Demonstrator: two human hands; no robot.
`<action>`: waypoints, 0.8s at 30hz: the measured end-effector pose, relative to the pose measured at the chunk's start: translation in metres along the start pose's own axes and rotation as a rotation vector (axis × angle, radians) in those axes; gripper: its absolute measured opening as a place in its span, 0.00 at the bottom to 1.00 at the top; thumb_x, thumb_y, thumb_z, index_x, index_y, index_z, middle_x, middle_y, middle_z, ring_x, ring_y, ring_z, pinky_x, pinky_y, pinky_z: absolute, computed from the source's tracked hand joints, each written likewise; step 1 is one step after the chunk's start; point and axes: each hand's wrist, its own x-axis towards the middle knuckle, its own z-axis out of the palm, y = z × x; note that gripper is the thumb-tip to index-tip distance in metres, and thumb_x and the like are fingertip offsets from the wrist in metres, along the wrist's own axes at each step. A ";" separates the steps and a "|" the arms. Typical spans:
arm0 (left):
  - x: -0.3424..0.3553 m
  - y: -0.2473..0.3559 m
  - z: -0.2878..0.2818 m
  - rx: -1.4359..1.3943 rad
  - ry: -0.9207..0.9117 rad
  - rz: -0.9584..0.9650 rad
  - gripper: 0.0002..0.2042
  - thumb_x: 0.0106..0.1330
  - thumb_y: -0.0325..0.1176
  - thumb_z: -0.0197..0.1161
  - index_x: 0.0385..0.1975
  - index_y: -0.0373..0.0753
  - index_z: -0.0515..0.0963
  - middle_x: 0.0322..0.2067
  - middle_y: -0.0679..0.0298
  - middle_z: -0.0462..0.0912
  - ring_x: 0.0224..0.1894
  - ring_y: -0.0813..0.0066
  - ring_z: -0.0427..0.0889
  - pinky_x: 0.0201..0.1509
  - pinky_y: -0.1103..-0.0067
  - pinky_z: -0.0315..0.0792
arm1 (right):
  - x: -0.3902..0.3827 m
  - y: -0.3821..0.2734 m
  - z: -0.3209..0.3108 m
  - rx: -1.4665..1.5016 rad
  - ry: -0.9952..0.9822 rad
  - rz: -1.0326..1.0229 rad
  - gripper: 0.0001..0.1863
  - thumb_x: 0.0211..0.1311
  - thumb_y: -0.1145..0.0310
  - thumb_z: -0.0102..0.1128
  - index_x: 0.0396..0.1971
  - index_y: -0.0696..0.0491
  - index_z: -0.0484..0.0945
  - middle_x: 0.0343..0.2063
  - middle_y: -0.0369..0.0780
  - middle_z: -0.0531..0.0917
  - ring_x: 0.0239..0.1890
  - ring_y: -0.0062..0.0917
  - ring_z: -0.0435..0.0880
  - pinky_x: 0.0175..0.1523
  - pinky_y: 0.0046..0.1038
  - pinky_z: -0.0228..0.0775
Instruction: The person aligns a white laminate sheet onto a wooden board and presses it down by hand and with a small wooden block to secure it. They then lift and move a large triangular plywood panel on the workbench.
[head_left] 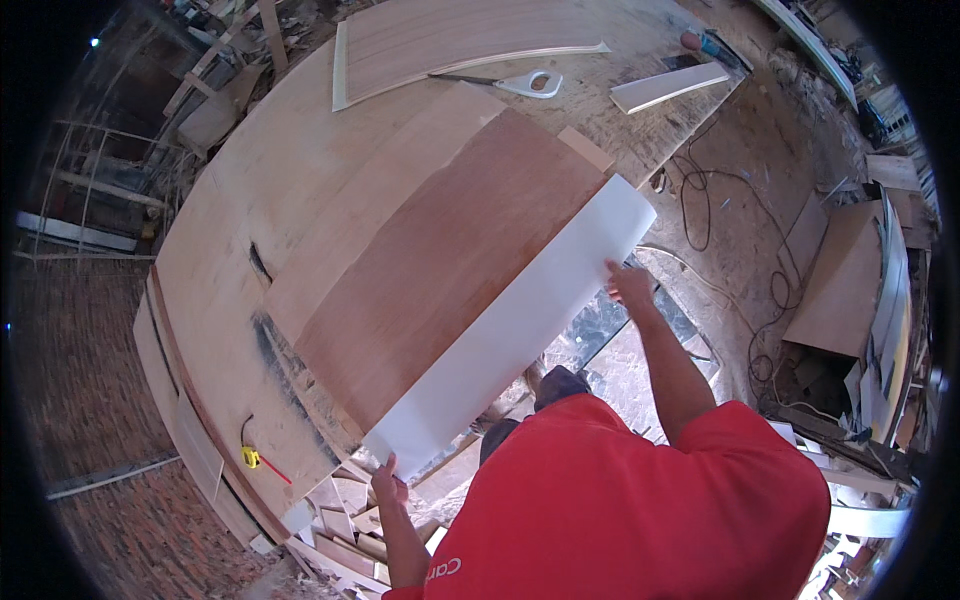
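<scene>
A long white strip of sheet material (520, 315) lies slantwise along the near edge of a reddish-brown wood panel (450, 265), jutting past the workbench (210, 290) toward me. At the strip's lower left end, my left hand (390, 484) is closed on the corner, with the thumb on top. Near the far right end, my right hand (630, 285) grips the near edge, its fingertips on the white face and some fingers hidden. The brown panel rests flat on a paler wood sheet (370, 220).
On the bench lie a yellow tape measure (250, 456), a red pencil-like stick (274, 470), a white-handled saw-like tool (533, 85), a pale board (668, 87) and a large panel (450, 45). Cables (780, 285) trail over the floor at right, beside a wooden box (838, 280).
</scene>
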 end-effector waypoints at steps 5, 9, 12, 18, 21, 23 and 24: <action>0.002 0.004 0.028 0.014 0.023 0.033 0.24 0.65 0.31 0.74 0.58 0.29 0.74 0.52 0.60 0.83 0.54 0.66 0.82 0.61 0.69 0.77 | 0.097 -0.077 -0.051 -0.327 0.598 -0.637 0.18 0.62 0.49 0.67 0.37 0.51 0.87 0.35 0.46 0.89 0.42 0.46 0.88 0.51 0.44 0.79; 0.006 0.002 0.048 -0.017 0.014 0.000 0.24 0.66 0.31 0.73 0.58 0.30 0.74 0.51 0.60 0.83 0.54 0.66 0.83 0.61 0.69 0.77 | 0.210 -0.149 -0.030 -0.375 0.652 -0.873 0.27 0.65 0.55 0.66 0.60 0.52 0.77 0.51 0.49 0.85 0.55 0.49 0.82 0.59 0.49 0.74; 0.004 0.004 0.056 -0.029 0.032 -0.007 0.23 0.67 0.32 0.72 0.59 0.31 0.74 0.53 0.59 0.83 0.55 0.66 0.82 0.62 0.69 0.76 | 0.259 -0.185 -0.006 -0.515 0.534 -0.743 0.33 0.64 0.55 0.67 0.67 0.49 0.71 0.54 0.48 0.84 0.60 0.51 0.79 0.64 0.50 0.71; -0.034 0.022 0.104 0.439 0.745 0.240 0.42 0.64 0.40 0.76 0.73 0.30 0.60 0.61 0.47 0.76 0.64 0.51 0.75 0.72 0.60 0.67 | 0.301 -0.213 -0.018 -0.618 0.263 -0.627 0.37 0.60 0.56 0.68 0.69 0.50 0.70 0.53 0.52 0.84 0.56 0.52 0.82 0.62 0.49 0.73; -0.043 0.033 0.102 0.848 0.815 0.587 0.40 0.66 0.42 0.73 0.72 0.28 0.61 0.65 0.44 0.71 0.68 0.49 0.70 0.74 0.59 0.64 | 0.295 -0.213 -0.032 -0.572 0.295 -0.695 0.33 0.61 0.60 0.67 0.66 0.52 0.71 0.49 0.50 0.86 0.51 0.49 0.85 0.58 0.47 0.76; -0.038 0.049 0.122 1.094 0.711 0.850 0.32 0.69 0.39 0.71 0.66 0.26 0.68 0.66 0.42 0.69 0.70 0.47 0.68 0.76 0.58 0.61 | 0.281 -0.200 -0.041 -0.321 0.315 -0.696 0.31 0.62 0.64 0.65 0.65 0.53 0.71 0.48 0.48 0.87 0.50 0.45 0.86 0.56 0.46 0.78; -0.031 0.059 0.135 1.169 0.632 0.944 0.31 0.68 0.39 0.71 0.66 0.27 0.69 0.66 0.42 0.69 0.69 0.47 0.68 0.75 0.58 0.61 | 0.269 -0.194 -0.046 -0.124 0.292 -0.688 0.30 0.62 0.66 0.65 0.65 0.54 0.71 0.47 0.47 0.86 0.50 0.43 0.86 0.56 0.45 0.78</action>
